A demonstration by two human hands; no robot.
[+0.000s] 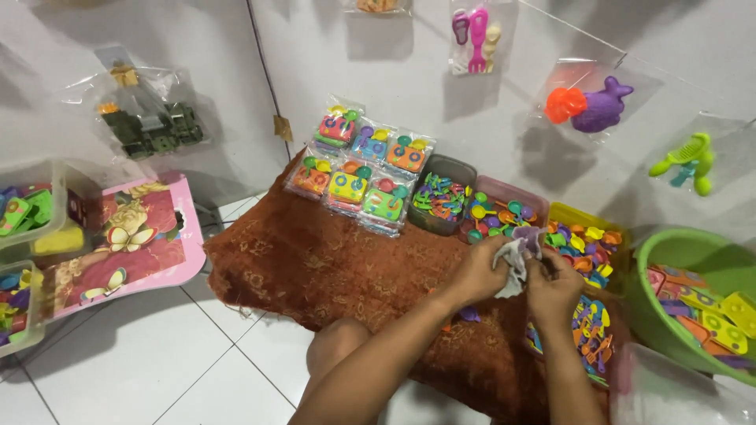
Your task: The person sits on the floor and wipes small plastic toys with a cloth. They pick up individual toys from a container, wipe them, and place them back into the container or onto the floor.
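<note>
Both hands pinch one small clear plastic bag between them, above the brown cloth.

Left hand [476, 271] grips the near, lower part of the crumpled bag [513, 264], fingers closed on it; right hand [554, 285] closes on its other side, thumb and fingers up at the top edge, where something purple [528, 236] shows at the bag's mouth. The bag hangs roughly upright, its long axis running from the hands away toward the wall, with both hands equally close. Beneath lies the brown cloth [315, 260]. Beyond the hands sit trays of small coloured plastic toys [504, 216], then packed toy sets [358, 169] against the wall. A green basin [669, 260] stands to the right.
</note>
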